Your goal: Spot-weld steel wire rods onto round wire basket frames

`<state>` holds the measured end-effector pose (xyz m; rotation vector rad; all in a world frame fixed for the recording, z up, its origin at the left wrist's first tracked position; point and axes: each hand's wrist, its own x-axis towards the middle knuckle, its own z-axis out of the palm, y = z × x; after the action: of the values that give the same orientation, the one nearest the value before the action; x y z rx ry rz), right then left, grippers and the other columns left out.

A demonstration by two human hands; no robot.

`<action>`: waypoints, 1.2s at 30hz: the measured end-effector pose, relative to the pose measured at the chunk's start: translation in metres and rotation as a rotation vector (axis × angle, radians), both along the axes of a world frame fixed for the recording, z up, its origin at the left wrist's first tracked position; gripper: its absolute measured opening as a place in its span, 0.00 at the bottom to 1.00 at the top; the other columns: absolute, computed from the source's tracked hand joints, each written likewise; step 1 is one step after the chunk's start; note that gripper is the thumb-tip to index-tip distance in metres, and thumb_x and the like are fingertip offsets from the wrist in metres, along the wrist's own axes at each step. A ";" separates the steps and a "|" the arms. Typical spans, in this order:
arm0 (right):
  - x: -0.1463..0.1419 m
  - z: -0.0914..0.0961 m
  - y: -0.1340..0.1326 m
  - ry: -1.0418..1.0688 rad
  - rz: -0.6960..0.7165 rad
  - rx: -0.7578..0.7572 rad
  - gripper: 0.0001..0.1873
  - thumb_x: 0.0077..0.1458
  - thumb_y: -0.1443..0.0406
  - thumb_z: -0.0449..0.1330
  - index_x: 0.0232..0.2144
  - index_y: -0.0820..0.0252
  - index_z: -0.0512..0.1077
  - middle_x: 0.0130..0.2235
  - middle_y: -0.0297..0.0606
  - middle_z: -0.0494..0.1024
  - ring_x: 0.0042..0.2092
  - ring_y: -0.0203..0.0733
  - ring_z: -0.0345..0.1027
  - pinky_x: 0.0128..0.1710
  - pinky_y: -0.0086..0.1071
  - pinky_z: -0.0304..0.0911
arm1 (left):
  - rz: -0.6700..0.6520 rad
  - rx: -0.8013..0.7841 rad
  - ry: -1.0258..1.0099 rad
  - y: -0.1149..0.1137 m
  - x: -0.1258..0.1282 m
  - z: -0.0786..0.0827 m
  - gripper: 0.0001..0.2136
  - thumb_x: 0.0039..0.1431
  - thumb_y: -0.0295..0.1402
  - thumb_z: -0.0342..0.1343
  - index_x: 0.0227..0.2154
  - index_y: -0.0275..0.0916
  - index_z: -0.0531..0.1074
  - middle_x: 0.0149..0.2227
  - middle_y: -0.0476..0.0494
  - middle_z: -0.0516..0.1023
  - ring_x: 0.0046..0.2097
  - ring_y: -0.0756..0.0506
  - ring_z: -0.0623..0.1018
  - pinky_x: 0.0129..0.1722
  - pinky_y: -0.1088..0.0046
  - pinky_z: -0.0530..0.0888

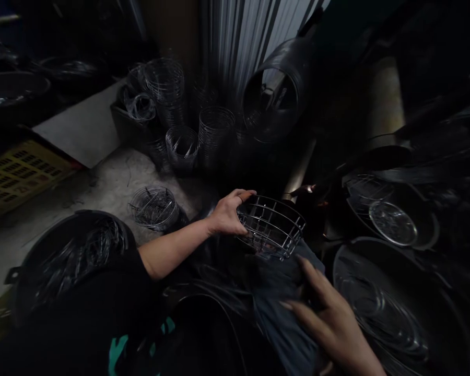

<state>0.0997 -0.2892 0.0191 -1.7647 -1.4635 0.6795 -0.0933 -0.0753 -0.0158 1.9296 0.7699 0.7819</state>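
**One side of the wire basket gripped, the other side free**

The wire basket point(272, 225) is held in mid-air by the left hand point(229, 213) alone, its left side pinched between thumb and fingers, above a leg in denim point(280, 300). The right hand point(325, 310) is empty and somewhat blurred, with thumb and fingers parted, near the basket's lower right side; no contact can be made out.

Steadiness is probably best gained if the grip is set on the outer wires, so that no thin bar is bent inward. Should a second hold be taken, it is better placed opposite the first, so that the frame is turned level rather than twisted. Room should be left from the pale bar point(301, 175) just beyond, where wires could be snagged, and from the dark tub point(395, 263) of wire rings point(387, 313) on the right.
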 end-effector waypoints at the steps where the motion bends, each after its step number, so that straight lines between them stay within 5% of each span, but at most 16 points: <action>1: -0.004 0.007 0.004 -0.024 0.103 -0.004 0.32 0.48 0.61 0.65 0.56 0.55 0.68 0.54 0.42 0.71 0.55 0.49 0.66 0.53 0.38 0.65 | 0.000 0.014 0.023 -0.002 0.001 0.001 0.47 0.25 0.36 0.71 0.56 0.39 0.65 0.52 0.42 0.66 0.51 0.41 0.73 0.55 0.64 0.70; 5: -0.015 0.029 0.031 0.076 0.305 -0.111 0.18 0.54 0.61 0.60 0.47 0.56 0.76 0.41 0.40 0.79 0.41 0.43 0.75 0.42 0.31 0.71 | -0.025 0.055 0.080 -0.006 0.003 0.004 0.47 0.25 0.37 0.71 0.56 0.39 0.64 0.52 0.41 0.66 0.51 0.40 0.73 0.54 0.64 0.71; 10: -0.012 0.025 0.065 0.152 0.164 -0.178 0.12 0.53 0.57 0.60 0.35 0.56 0.80 0.34 0.38 0.81 0.37 0.44 0.75 0.37 0.31 0.70 | -0.077 0.135 0.077 -0.012 0.004 0.009 0.46 0.29 0.41 0.70 0.57 0.39 0.63 0.53 0.40 0.67 0.52 0.39 0.72 0.54 0.62 0.70; 14: -0.011 0.015 0.070 -0.295 0.108 -0.031 0.15 0.56 0.60 0.56 0.38 0.60 0.79 0.37 0.44 0.80 0.37 0.48 0.74 0.36 0.36 0.70 | -0.058 0.121 0.080 -0.013 0.009 0.009 0.44 0.30 0.41 0.70 0.56 0.38 0.65 0.51 0.39 0.68 0.51 0.40 0.73 0.54 0.64 0.71; 17: -0.013 0.014 0.067 -0.733 0.162 0.086 0.18 0.54 0.66 0.55 0.46 0.66 0.76 0.41 0.48 0.79 0.40 0.53 0.72 0.38 0.42 0.68 | -0.015 0.058 0.047 -0.011 0.015 0.007 0.44 0.29 0.39 0.70 0.55 0.38 0.65 0.51 0.40 0.68 0.50 0.41 0.74 0.53 0.64 0.71; 19: -0.011 0.013 0.067 -0.847 0.213 0.126 0.18 0.55 0.69 0.54 0.46 0.67 0.75 0.39 0.46 0.79 0.38 0.53 0.71 0.37 0.43 0.67 | -0.002 0.024 0.022 -0.009 0.018 0.006 0.43 0.28 0.37 0.70 0.55 0.37 0.66 0.51 0.40 0.67 0.50 0.41 0.74 0.54 0.65 0.71; 24: 0.005 0.005 0.075 -0.709 0.250 0.319 0.14 0.60 0.70 0.51 0.42 0.66 0.75 0.29 0.41 0.77 0.31 0.45 0.67 0.31 0.37 0.64 | 0.015 -0.033 0.004 -0.007 0.026 0.007 0.44 0.26 0.37 0.71 0.54 0.35 0.66 0.50 0.40 0.68 0.49 0.41 0.74 0.52 0.65 0.72; 29: 0.019 0.005 0.087 -0.630 0.234 0.465 0.12 0.60 0.70 0.53 0.41 0.63 0.75 0.32 0.40 0.78 0.32 0.41 0.69 0.37 0.36 0.65 | 0.038 -0.034 -0.039 0.002 0.036 0.005 0.44 0.27 0.40 0.71 0.54 0.39 0.66 0.51 0.41 0.67 0.49 0.42 0.74 0.52 0.65 0.72; 36: 0.036 0.022 0.109 -0.670 0.226 0.454 0.13 0.60 0.69 0.53 0.40 0.60 0.77 0.31 0.39 0.79 0.30 0.39 0.70 0.36 0.35 0.67 | 0.045 -0.034 -0.114 0.023 0.056 -0.001 0.45 0.26 0.39 0.72 0.55 0.40 0.65 0.52 0.42 0.67 0.51 0.41 0.73 0.55 0.63 0.70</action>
<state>0.1352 -0.1798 0.0412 -1.5341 -2.0808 -0.1814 -0.0369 -0.0525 -0.0165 1.8270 0.7541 0.8922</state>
